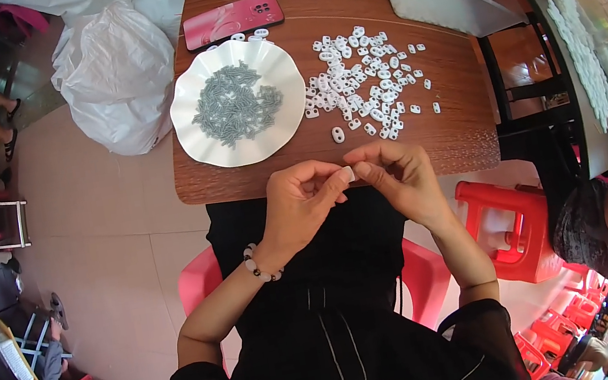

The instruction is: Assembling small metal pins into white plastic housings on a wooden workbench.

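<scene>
Both hands meet just off counter's [255,182] near edge. Small white plastic piece [347,174] pinched between left hand [298,203] fingertips and right hand [398,179] fingertips; its long axis too small to tell. Loose white pieces [362,81] at 12 o'clock from hands, right hand nearer. White plate [186,125] of grey pins [235,104] at 11 o'clock, left hand nearer. Open counter between plate, pile and near edge.

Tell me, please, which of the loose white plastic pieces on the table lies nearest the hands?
The lone white piece at the pile's near edge, closest to the table's front rim.
</scene>
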Tool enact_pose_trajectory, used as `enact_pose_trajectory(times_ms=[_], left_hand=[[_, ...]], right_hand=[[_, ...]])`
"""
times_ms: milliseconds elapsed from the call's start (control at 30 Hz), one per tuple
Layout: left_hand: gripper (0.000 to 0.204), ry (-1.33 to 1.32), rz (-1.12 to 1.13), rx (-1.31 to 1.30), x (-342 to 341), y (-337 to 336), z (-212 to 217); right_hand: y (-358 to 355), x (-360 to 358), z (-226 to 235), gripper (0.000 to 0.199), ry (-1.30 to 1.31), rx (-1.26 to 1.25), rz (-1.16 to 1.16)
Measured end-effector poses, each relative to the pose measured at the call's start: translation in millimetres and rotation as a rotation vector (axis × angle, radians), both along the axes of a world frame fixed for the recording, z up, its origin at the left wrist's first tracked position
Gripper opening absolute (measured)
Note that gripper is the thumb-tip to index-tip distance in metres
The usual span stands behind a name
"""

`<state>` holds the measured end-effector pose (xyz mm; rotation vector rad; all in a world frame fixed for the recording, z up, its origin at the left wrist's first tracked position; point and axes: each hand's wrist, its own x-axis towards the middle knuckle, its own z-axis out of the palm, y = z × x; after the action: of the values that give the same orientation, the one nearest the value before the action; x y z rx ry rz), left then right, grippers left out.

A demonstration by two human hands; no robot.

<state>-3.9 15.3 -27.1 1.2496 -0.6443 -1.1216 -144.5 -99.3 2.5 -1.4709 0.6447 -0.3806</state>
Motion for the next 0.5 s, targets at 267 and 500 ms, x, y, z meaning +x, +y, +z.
enact_pose_trajectory(times_ms=[267,500], left_hand=[[0.02,0.174,-0.021,0.047,5.7,1.4,2.3],[0.021,0.261,-0.109,0.06,5.3,3.6,7.6]], right_hand=[[1.6,3.6,6.6,0.026,-0.042,-0.613,0.077],[-2.1,3.8,7.5,0.02,-0.151,-0.815,0.076]])
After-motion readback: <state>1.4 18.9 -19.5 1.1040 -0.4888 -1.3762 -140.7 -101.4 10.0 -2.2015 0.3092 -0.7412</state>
